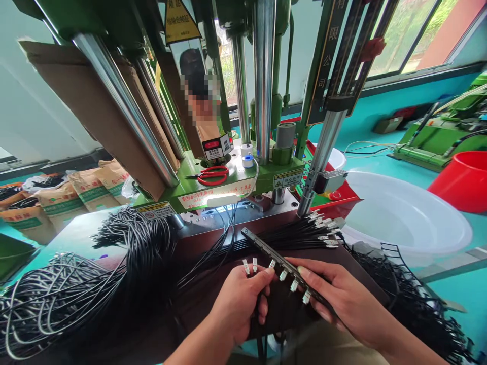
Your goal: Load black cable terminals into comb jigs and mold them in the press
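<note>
Dark metal makes up the slotted bar (283, 262) that I see through the head camera, held above the brown work surface between the two hands, in front of the green press (243, 190). Its long axis runs diagonally: the end with a handwritten mark points up and left, toward the press, and the other end slopes down and right into the right hand (342, 294). That hand's fingers are closed around the lower part, thumb laid along the upper side; I judge this keeps the bar steady and its near edge accessible. Silvery connector plugs (294, 285) jut from that edge, spaced in a row.

The left hand (241, 294) has its thumb and fingers pinched narrow at the plug farthest up the row, seemingly to control its seating; I cannot tell whether it is fully home. Two loose plugs (254, 264) stick up from the same hand, pointing away from the wearer, probably kept there to be within easy reach.

Behind the bar, black cables (281, 240) lie crosswise with their plug ends to the right, which I read as keeping them aligned. Red-handled snips (213, 176) rest on the press's ledge, apart from both hands.
</note>
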The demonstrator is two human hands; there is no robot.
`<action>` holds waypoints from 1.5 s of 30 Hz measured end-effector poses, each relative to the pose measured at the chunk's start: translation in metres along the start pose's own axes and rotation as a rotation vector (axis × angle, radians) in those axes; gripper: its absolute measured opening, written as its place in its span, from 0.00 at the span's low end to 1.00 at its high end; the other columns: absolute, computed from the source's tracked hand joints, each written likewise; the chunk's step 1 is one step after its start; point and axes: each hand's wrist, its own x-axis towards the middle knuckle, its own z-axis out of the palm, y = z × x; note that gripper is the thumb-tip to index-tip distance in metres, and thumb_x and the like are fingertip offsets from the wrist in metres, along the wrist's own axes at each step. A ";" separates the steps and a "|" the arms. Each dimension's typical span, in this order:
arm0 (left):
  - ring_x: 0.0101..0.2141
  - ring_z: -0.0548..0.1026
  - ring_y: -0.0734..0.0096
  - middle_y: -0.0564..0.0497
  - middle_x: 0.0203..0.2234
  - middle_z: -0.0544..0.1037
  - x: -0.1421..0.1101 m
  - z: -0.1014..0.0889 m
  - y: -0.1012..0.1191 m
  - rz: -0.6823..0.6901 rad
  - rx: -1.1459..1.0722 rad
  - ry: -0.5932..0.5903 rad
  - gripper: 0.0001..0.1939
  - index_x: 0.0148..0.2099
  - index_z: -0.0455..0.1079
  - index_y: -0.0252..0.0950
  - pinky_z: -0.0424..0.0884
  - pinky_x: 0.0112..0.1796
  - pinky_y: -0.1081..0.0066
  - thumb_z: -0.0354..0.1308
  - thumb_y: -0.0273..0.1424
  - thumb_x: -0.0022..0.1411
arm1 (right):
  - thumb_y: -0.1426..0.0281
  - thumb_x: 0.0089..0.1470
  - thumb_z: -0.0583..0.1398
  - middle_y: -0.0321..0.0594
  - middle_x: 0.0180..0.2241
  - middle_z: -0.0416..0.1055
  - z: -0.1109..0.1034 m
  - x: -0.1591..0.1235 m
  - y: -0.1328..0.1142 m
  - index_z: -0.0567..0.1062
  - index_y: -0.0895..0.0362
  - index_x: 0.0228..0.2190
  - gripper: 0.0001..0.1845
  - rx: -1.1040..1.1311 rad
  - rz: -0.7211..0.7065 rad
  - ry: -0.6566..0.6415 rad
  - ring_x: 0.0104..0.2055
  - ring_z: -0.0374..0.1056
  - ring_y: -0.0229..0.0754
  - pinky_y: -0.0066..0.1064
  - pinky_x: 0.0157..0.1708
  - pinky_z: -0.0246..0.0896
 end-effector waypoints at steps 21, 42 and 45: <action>0.21 0.68 0.80 0.54 0.24 0.69 -0.030 -0.026 -0.004 0.044 -0.235 0.094 0.16 0.39 0.65 0.32 0.66 0.24 0.77 0.63 0.37 0.53 | 0.54 0.54 0.58 0.37 0.26 0.68 -0.003 -0.006 -0.004 0.69 0.54 0.53 0.28 0.107 0.107 -0.017 0.14 0.50 0.26 0.17 0.09 0.40; 0.13 0.59 0.83 0.57 0.15 0.64 -0.003 -0.013 -0.008 0.071 0.043 0.089 0.15 0.27 0.62 0.33 0.52 0.13 0.80 0.59 0.40 0.53 | 0.49 0.53 0.56 0.35 0.26 0.65 -0.006 -0.003 0.001 0.68 0.52 0.54 0.32 -0.069 0.131 -0.067 0.15 0.53 0.27 0.20 0.10 0.40; 0.13 0.58 0.83 0.57 0.15 0.64 -0.001 -0.011 -0.009 0.075 0.042 0.102 0.14 0.27 0.62 0.33 0.52 0.13 0.80 0.59 0.38 0.53 | 0.49 0.54 0.55 0.32 0.23 0.62 -0.007 -0.003 0.002 0.67 0.52 0.55 0.32 -0.124 0.124 -0.083 0.15 0.54 0.28 0.20 0.10 0.42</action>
